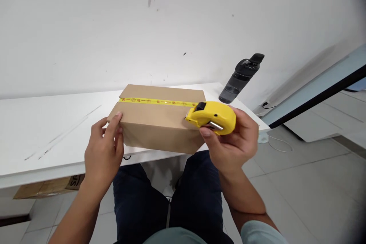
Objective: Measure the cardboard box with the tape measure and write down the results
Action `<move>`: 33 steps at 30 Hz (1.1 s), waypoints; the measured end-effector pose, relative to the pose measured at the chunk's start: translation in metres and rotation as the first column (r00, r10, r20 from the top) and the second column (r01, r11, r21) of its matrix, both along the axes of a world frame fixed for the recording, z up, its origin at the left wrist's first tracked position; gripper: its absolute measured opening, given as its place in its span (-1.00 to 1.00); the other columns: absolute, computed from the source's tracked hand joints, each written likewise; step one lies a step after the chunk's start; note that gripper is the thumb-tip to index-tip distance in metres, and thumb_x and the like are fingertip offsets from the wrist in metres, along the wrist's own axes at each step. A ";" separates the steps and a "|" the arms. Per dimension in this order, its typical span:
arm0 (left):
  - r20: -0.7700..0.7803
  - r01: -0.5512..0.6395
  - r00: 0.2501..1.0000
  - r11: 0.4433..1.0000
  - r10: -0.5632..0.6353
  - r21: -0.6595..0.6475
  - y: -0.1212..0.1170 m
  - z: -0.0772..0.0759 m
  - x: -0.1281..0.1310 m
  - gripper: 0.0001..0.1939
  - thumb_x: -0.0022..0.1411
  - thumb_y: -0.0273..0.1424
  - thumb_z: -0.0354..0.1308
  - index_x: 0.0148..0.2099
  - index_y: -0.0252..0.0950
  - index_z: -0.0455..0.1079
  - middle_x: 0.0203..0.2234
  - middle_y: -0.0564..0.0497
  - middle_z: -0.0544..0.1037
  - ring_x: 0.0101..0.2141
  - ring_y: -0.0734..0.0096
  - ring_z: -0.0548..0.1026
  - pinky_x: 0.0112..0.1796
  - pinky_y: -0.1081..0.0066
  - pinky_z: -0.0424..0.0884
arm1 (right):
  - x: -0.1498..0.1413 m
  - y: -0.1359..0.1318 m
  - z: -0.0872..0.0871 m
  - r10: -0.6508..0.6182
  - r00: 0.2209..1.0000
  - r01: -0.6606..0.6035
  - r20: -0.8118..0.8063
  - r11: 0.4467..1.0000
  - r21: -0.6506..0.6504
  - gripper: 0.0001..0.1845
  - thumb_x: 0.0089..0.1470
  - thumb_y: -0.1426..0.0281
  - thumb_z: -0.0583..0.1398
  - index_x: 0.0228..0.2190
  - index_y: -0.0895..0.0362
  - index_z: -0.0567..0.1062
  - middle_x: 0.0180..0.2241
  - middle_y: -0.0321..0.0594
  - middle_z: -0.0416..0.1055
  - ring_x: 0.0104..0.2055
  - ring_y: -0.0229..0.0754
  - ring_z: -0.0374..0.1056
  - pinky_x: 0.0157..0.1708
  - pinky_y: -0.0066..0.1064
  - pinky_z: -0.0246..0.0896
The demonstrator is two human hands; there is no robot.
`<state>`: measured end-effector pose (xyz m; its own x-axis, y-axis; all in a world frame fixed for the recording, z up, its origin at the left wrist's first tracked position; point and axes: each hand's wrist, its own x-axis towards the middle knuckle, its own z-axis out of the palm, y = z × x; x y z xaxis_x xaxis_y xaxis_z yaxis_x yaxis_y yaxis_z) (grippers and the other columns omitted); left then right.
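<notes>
A closed brown cardboard box (160,116) sits on the white table, overhanging its front edge. Along the top seam runs a strip of yellow packing tape (148,101) with red print. My left hand (104,146) grips the box's near left corner, with a fingertip resting on the top. In my right hand (236,145) is a yellow tape dispenser (221,116), held over the right end of the box with its black-topped nose pointing left. The strip's right end disappears behind the dispenser, so whether the two are joined is hidden.
A dark bottle (238,80) with a black lid stands at the table's back right. Behind the white table (57,129) rises a white wall. Another cardboard box (47,188) lies under the table at left. A cable (278,141) hangs by the right end.
</notes>
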<state>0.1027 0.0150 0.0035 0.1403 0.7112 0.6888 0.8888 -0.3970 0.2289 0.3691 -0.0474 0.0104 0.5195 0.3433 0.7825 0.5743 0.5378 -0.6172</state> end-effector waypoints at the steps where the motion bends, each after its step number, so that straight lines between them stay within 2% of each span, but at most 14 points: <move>1: -0.001 -0.004 1.000 1.000 0.004 -0.005 -0.001 0.001 0.001 -0.53 0.43 -0.32 0.07 0.34 -0.05 0.30 0.10 -0.18 0.44 -0.33 0.36 0.51 -0.43 0.38 0.32 | 0.002 0.007 -0.003 -0.040 0.999 0.040 0.036 0.999 0.007 -0.38 -0.05 0.14 0.46 0.03 -0.04 0.46 0.01 -0.09 0.44 -0.07 0.04 0.49 -0.28 -0.21 0.51; 5: -0.011 -0.049 0.999 0.998 0.048 -0.034 -0.007 0.005 0.007 -0.52 0.42 -0.32 0.09 0.34 -0.05 0.29 0.11 -0.17 0.42 -0.36 0.40 0.48 -0.43 0.37 0.32 | 0.012 0.042 -0.012 -0.109 0.984 0.112 0.139 0.994 -0.013 -0.41 0.03 0.15 0.39 0.07 0.01 0.44 -0.08 -0.13 0.48 -0.42 -0.23 0.41 -0.53 -0.36 0.39; 8: -0.026 -0.067 0.997 0.998 0.066 -0.015 -0.010 0.006 0.009 -0.53 0.41 -0.30 0.10 0.32 -0.07 0.31 0.14 -0.20 0.41 -0.28 0.29 0.52 -0.44 0.36 0.32 | 0.014 0.049 -0.009 -0.088 0.990 0.092 0.112 0.995 -0.025 -0.43 0.06 0.16 0.37 0.08 0.01 0.42 -0.08 -0.14 0.49 -0.42 -0.25 0.40 -0.54 -0.39 0.38; 11: -0.058 0.036 0.998 0.986 -0.027 0.161 -0.015 0.009 0.013 -0.46 0.33 -0.27 0.23 0.31 -0.20 0.31 0.24 -0.33 0.31 0.00 -0.01 0.50 -0.21 0.17 0.48 | 0.007 0.030 0.000 0.033 0.998 -0.034 0.044 0.999 0.026 -0.39 0.05 0.18 0.40 0.10 -0.01 0.40 -0.07 -0.14 0.47 -0.34 -0.21 0.46 -0.50 -0.41 0.42; 13: -0.100 0.182 0.982 0.927 -0.157 0.327 -0.022 0.014 0.019 -0.34 0.23 -0.28 0.35 0.31 -0.28 0.29 0.26 -0.38 0.29 0.14 -0.11 0.42 -0.01 0.05 0.47 | -0.002 0.008 0.006 0.226 0.974 -0.226 -0.003 0.974 0.014 -0.41 0.08 0.18 0.39 0.10 -0.01 0.39 -0.10 -0.15 0.49 -0.29 -0.19 0.49 -0.44 -0.40 0.46; 15: -0.206 0.384 0.923 0.818 -0.325 0.429 -0.031 0.022 0.027 -0.36 0.17 -0.33 0.40 0.25 -0.30 0.33 0.17 -0.30 0.43 0.12 0.01 0.47 0.08 0.08 0.44 | -0.012 -0.013 0.010 0.453 0.890 -0.456 -0.047 0.888 -0.067 -0.46 0.13 0.18 0.37 0.09 -0.02 0.40 -0.15 -0.17 0.52 -0.27 -0.17 0.51 -0.39 -0.39 0.50; 18: -0.380 0.631 0.775 0.644 -0.504 0.432 -0.045 0.034 0.034 -0.71 0.22 -0.45 0.33 0.00 -0.26 0.47 -0.06 -0.07 0.62 -0.10 0.29 0.59 0.10 0.17 0.43 | -0.023 -0.035 0.010 0.678 0.723 -0.690 -0.132 0.700 -0.186 -0.49 0.14 0.18 0.36 0.08 -0.03 0.42 -0.22 -0.19 0.55 -0.32 -0.19 0.51 -0.39 -0.40 0.51; 20: -0.447 0.679 0.733 0.604 -0.513 0.418 -0.049 0.038 0.030 -0.83 0.24 -0.51 0.28 -0.12 -0.21 0.50 -0.11 0.02 0.66 -0.17 0.37 0.61 0.10 0.18 0.41 | -0.024 -0.042 0.008 0.727 0.660 -0.750 -0.190 0.625 -0.216 -0.47 0.11 0.21 0.39 0.08 -0.03 0.43 -0.23 -0.21 0.57 -0.34 -0.20 0.51 -0.41 -0.42 0.51; 21: -0.471 0.675 0.734 0.608 -0.490 0.419 -0.048 0.038 0.025 -0.83 0.24 -0.52 0.28 -0.14 -0.18 0.51 -0.12 0.07 0.67 -0.18 0.40 0.61 0.11 0.17 0.39 | -0.021 -0.043 0.007 0.729 0.652 -0.758 -0.211 0.615 -0.218 -0.46 0.08 0.23 0.41 0.08 -0.04 0.45 -0.22 -0.21 0.57 -0.33 -0.20 0.51 -0.40 -0.41 0.51; 22: -0.484 0.656 0.747 0.619 -0.456 0.431 -0.043 0.037 0.017 -0.81 0.23 -0.54 0.29 -0.14 -0.17 0.51 -0.13 0.10 0.67 -0.20 0.41 0.61 0.13 0.16 0.37 | -0.016 -0.042 0.007 0.718 0.659 -0.752 -0.225 0.624 -0.214 -0.44 0.05 0.26 0.44 0.08 -0.05 0.47 -0.20 -0.20 0.57 -0.30 -0.19 0.51 -0.40 -0.41 0.51; 24: -0.452 0.565 0.818 0.648 -0.356 0.511 -0.025 0.034 -0.005 -0.78 0.21 -0.55 0.30 -0.12 -0.17 0.50 -0.17 0.12 0.68 -0.24 0.42 0.61 0.16 0.10 0.35 | 0.001 -0.035 0.008 0.651 0.716 -0.695 -0.252 0.699 -0.167 -0.44 0.03 0.31 0.45 0.07 -0.07 0.51 -0.14 -0.20 0.56 -0.30 -0.22 0.47 -0.42 -0.45 0.46; 28: -0.152 0.165 0.985 0.677 -0.078 0.717 0.036 0.023 -0.062 -0.81 0.30 -0.43 0.24 -0.03 -0.27 0.49 -0.27 0.02 0.68 -0.23 0.33 0.60 -0.02 0.15 0.50 | 0.056 -0.002 0.009 0.464 0.823 -0.478 -0.327 0.878 0.043 -0.54 0.09 0.28 0.38 0.05 -0.09 0.56 -0.16 -0.23 0.46 -0.43 -0.33 0.24 -0.63 -0.55 0.12; 30: -0.062 0.092 0.996 0.720 -0.068 0.688 0.063 0.015 -0.085 -0.83 0.33 -0.37 0.23 -0.08 -0.33 0.51 -0.26 -0.05 0.68 -0.20 0.28 0.62 -0.13 0.21 0.54 | 0.082 0.017 0.001 0.424 0.848 -0.426 -0.318 0.902 0.067 -0.52 0.07 0.22 0.39 0.05 -0.12 0.55 -0.17 -0.26 0.43 -0.44 -0.32 0.19 -0.62 -0.53 0.06; 33: -0.014 0.110 0.992 0.791 -0.127 0.602 0.082 0.000 -0.098 -0.82 0.31 -0.32 0.27 -0.14 -0.34 0.54 -0.24 -0.09 0.68 -0.19 0.25 0.63 -0.14 0.21 0.54 | 0.103 0.038 -0.015 0.409 0.871 -0.442 -0.272 0.894 -0.072 -0.44 0.10 0.15 0.36 0.14 -0.18 0.47 -0.18 -0.28 0.41 -0.46 -0.30 0.14 -0.56 -0.47 0.09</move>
